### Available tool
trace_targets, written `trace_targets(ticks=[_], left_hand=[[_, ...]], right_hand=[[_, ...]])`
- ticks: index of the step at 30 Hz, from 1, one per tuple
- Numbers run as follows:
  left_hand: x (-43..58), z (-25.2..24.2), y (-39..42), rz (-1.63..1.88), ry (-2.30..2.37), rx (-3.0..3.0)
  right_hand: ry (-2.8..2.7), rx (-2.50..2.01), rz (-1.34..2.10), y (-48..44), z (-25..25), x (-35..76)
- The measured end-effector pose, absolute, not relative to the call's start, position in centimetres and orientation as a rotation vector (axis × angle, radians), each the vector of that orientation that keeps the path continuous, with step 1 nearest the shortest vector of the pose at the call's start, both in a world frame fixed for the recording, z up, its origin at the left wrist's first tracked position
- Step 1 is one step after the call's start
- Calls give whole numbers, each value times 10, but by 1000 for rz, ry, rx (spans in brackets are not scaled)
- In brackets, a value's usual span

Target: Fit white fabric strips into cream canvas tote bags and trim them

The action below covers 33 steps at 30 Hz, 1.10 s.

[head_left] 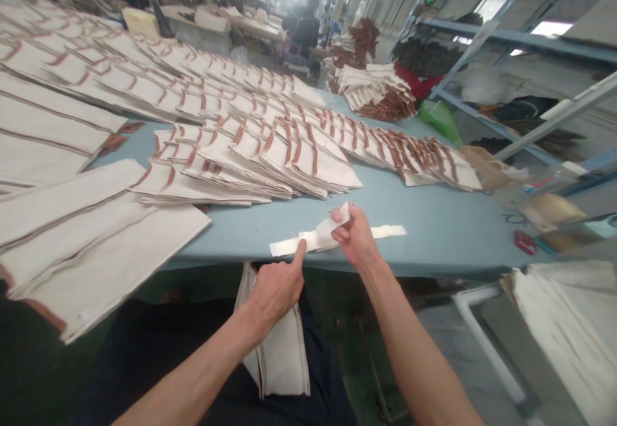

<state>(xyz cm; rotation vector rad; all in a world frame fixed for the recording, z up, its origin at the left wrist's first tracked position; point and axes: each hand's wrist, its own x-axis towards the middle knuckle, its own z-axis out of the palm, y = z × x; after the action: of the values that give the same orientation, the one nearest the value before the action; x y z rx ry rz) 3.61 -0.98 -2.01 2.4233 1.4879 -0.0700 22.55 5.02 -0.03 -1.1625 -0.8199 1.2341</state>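
Observation:
A narrow white fabric strip lies across the pale blue table near its front edge. My right hand pinches a folded-up part of the strip between thumb and fingers. My left hand is just off the table edge, its index fingertip resting on the strip. Stacks of cream canvas panels with brown stripes fan out beyond both hands. Larger canvas panels lie to my left, and another canvas piece hangs below the table edge by my lap.
Bundles of cream and brown pieces stand at the table's far end, beside a green plastic bag. Blue metal shelving rises at right. A small red object lies right of the table. A person stands far back.

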Motion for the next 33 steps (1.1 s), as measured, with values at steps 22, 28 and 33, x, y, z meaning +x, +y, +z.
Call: trace_targets(ticks=[22,28,33], left_hand=[[38,-33,-10,-48,1432,2472],[38,-32,-11,-16,1433,2459],[32,-28,-5,46,1420,2419]], right_hand=[[-289,-1330,726,93,42,408],[-327,-1271,685,78,74,407],[-489,-1169,829,59,106,354]])
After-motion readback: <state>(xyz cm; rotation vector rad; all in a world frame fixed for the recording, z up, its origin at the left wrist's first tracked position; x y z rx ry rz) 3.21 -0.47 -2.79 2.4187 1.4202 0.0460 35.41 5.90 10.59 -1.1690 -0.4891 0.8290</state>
